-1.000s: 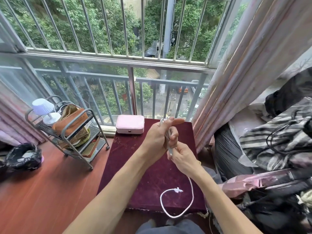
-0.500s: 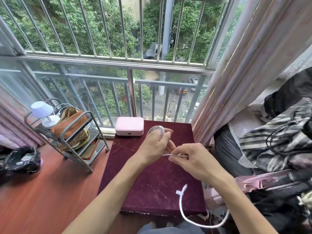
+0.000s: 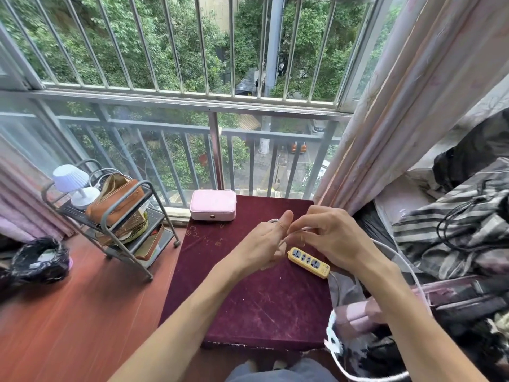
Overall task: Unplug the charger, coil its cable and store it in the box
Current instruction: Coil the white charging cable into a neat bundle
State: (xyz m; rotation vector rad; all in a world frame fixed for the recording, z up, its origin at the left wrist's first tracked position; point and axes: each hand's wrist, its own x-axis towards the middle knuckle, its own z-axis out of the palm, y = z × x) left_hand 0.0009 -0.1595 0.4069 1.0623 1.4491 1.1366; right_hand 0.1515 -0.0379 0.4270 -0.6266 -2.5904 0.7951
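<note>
My left hand [image 3: 261, 244] grips the coiled part of a white charger cable [image 3: 396, 255] above the maroon table [image 3: 248, 299]. My right hand [image 3: 333, 238] pinches the same cable just to the right of it. From there the loose cable arcs out past my right wrist and down off the table's right side, its blurred white end [image 3: 334, 339] hanging near the front corner. A closed pink box [image 3: 213, 204] stands at the table's far left edge. A yellow power strip [image 3: 308, 262] lies on the table under my right hand.
A metal trolley [image 3: 115, 216] with a brown bag and a small white lamp stands left of the table. A black plastic bag [image 3: 38, 260] lies on the red floor. Curtain, striped cloth and dark clutter [image 3: 454, 230] crowd the right side. Window bars are behind.
My right hand has moved up and right, drawing cable to the coil in my left hand. The loose end swung right, off the table's edge. The yellow power strip has come into view.
</note>
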